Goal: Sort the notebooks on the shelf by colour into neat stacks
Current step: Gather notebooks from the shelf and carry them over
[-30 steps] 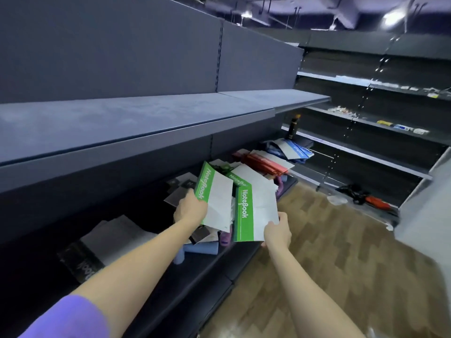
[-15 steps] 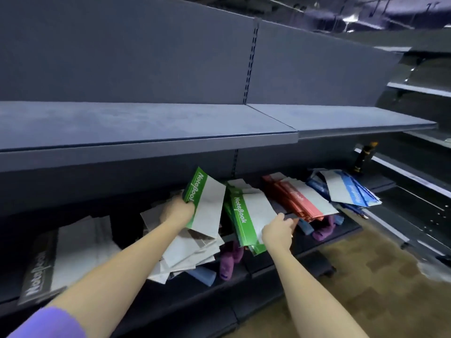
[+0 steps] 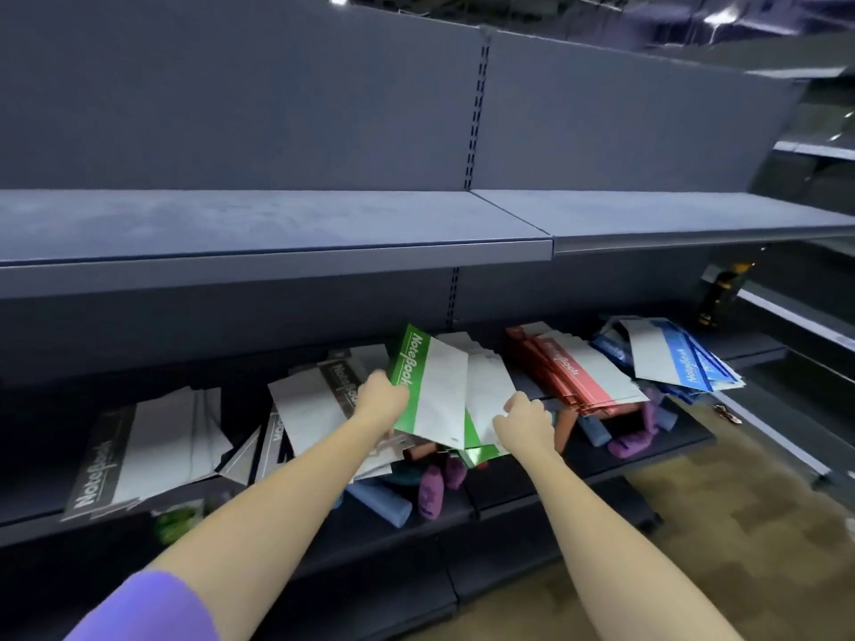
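Left hand (image 3: 381,400) grips a green notebook (image 3: 432,386) by its spine – right hand (image 3: 525,421) pinches the green stack (image 3: 486,400) beneath, on the shelf (image 3: 647,455).

Two bare forearms reach out from the bottom of the head view, ending in the left hand (image 3: 380,400) and the right hand (image 3: 525,421). Only the left arm shows clothing: a purple sleeve (image 3: 143,610) (probably short, though the frame cuts it off). No rings or watch show.
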Demonstrator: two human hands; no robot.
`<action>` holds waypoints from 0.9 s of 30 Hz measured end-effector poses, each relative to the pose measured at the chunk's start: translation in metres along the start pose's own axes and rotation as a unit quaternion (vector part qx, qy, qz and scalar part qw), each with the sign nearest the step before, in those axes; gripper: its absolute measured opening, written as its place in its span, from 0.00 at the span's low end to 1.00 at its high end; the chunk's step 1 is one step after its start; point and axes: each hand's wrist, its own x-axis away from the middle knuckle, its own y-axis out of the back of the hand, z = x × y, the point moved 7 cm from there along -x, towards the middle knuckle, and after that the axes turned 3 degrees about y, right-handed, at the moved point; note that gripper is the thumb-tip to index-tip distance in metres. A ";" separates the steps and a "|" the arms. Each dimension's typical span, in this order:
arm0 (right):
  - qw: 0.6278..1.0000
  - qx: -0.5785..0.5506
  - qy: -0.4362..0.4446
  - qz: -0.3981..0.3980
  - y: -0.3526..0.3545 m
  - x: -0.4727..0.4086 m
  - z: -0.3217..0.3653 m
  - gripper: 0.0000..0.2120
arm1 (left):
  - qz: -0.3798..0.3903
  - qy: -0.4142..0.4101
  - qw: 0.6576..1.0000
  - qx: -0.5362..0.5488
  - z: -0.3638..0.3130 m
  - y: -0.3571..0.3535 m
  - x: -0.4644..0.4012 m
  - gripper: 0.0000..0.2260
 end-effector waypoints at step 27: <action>0.915 -0.015 0.386 0.118 -0.039 -0.024 0.096 0.10 | -0.118 -0.064 0.959 -0.250 0.004 -0.011 0.034 0.13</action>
